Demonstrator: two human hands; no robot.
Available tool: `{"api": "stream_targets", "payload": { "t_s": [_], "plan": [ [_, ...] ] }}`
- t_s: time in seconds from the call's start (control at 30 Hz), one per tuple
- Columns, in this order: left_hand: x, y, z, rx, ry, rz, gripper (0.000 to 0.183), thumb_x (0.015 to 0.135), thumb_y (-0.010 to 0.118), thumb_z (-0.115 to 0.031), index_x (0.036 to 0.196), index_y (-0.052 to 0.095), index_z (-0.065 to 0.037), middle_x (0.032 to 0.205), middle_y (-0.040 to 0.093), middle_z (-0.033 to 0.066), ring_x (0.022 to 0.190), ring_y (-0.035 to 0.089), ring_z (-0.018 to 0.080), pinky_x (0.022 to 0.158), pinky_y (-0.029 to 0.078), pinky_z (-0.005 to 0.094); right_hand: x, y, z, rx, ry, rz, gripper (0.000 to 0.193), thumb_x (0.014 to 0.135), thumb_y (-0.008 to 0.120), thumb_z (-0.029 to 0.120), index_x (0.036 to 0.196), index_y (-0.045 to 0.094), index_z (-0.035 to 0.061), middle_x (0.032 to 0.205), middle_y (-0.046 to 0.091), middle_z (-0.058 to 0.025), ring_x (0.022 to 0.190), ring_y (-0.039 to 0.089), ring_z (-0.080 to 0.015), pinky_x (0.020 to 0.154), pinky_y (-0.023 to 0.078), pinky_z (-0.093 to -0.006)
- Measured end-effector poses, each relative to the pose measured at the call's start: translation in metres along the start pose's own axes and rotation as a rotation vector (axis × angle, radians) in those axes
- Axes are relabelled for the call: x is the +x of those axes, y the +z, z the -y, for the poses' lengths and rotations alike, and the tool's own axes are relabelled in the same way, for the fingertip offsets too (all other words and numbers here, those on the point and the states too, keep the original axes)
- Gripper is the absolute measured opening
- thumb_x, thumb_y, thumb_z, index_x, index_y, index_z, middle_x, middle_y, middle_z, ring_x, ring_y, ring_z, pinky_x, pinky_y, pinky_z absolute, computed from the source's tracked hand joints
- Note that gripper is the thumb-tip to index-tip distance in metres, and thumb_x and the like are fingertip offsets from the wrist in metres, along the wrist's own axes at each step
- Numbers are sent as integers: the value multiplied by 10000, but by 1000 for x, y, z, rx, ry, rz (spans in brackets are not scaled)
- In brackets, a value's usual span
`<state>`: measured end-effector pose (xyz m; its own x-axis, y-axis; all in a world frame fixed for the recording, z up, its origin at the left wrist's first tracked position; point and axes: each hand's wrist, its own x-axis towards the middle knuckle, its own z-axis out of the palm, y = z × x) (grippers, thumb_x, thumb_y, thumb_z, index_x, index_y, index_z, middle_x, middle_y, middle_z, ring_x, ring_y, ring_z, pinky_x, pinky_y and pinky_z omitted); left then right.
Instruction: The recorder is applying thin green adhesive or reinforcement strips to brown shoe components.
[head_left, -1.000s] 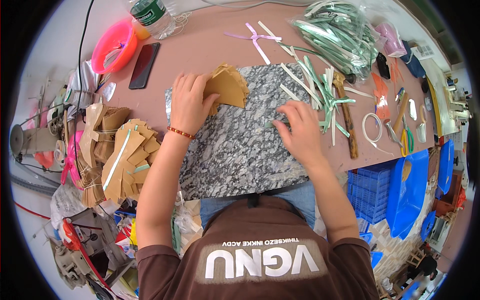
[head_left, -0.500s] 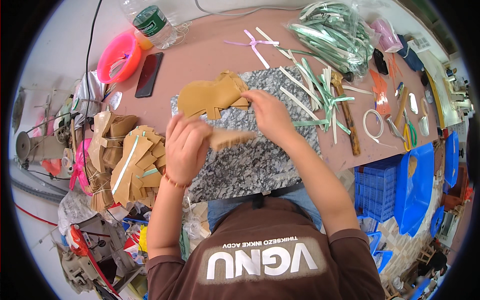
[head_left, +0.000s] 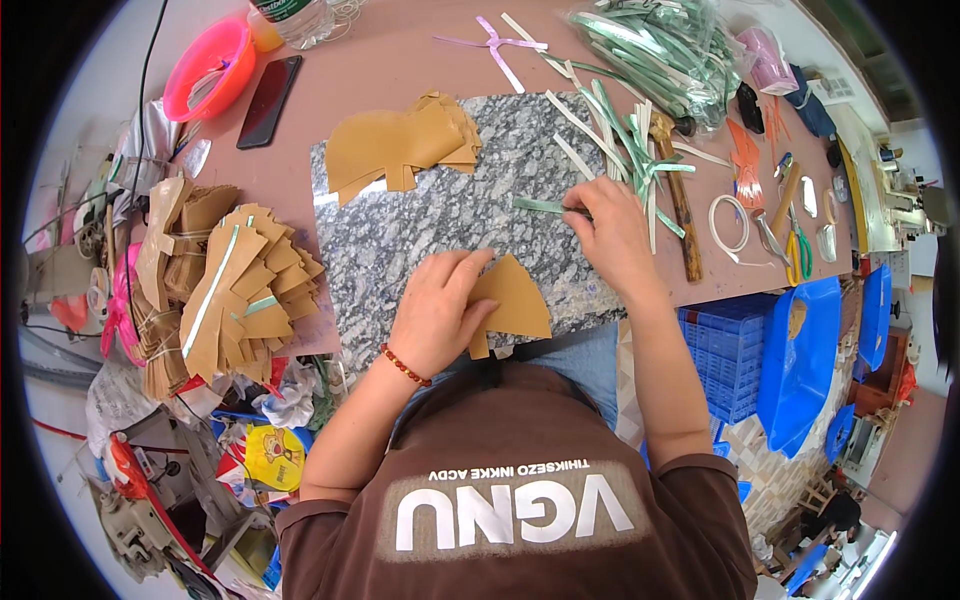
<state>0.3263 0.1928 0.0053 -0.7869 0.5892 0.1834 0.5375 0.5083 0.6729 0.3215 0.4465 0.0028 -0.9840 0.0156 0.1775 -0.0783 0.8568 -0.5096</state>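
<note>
My left hand point(head_left: 435, 310) is closed on a tan leather-like cut piece point(head_left: 520, 300), thumb on top, at the near edge of a speckled grey stone slab point(head_left: 420, 232). Its fingers partly cover the piece, which has a narrow tab at the bottom. My right hand point(head_left: 615, 235) pinches the end of a pale green strip point(head_left: 538, 205) over the slab's right part. Further back on the slab lies a fanned stack of similar tan pieces point(head_left: 385, 145). Loose green and white strips point(head_left: 640, 150) lie in a tangle beyond my right hand.
Bundled tan pieces point(head_left: 240, 290) stand at the left. A hammer point(head_left: 682, 215) lies right of the slab, near a white coil point(head_left: 728, 225) and scissors point(head_left: 800, 255). Behind are a phone point(head_left: 270, 100), a pink bowl point(head_left: 225, 50) and a bag of strips point(head_left: 660, 60). Blue crates point(head_left: 725, 350) stand lower right.
My left hand has brought a tan piece right and toward me, to the slab's near edge. My right hand has left the stack, moved right and nearer, and taken a green strip.
</note>
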Motion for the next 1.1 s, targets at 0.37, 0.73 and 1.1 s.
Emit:
{"api": "stream_targets", "payload": {
  "t_s": [0.37, 0.73, 1.1],
  "plan": [
    [-58, -14, 16, -35, -179, -292, 307, 788, 728, -5, 1089, 665, -22, 1075, 644, 140, 986, 606, 317, 887, 480, 391, 0, -1, -2, -61, -53, -7, 117, 820, 708, 85, 879, 607, 80, 899, 600, -59, 944, 588, -275, 827, 420, -418],
    [64, 20, 0, -72, 170, -180, 312, 825, 665, 1, 1134, 651, -41, 1070, 642, 131, 1020, 592, 326, 894, 490, 416, 4, -4, -2, -30, -114, 8, 129, 800, 718, 77, 866, 607, 69, 875, 612, -49, 898, 612, -265, 776, 430, -407],
    [92, 44, 14, 120, 175, -52, 143, 802, 690, -33, 939, 689, -72, 903, 631, 75, 896, 602, 283, 807, 513, 396, 3, 2, -13, 67, -76, -28, 119, 801, 730, 118, 888, 655, 85, 889, 630, -42, 881, 616, -262, 794, 436, -390]
  ]
}}
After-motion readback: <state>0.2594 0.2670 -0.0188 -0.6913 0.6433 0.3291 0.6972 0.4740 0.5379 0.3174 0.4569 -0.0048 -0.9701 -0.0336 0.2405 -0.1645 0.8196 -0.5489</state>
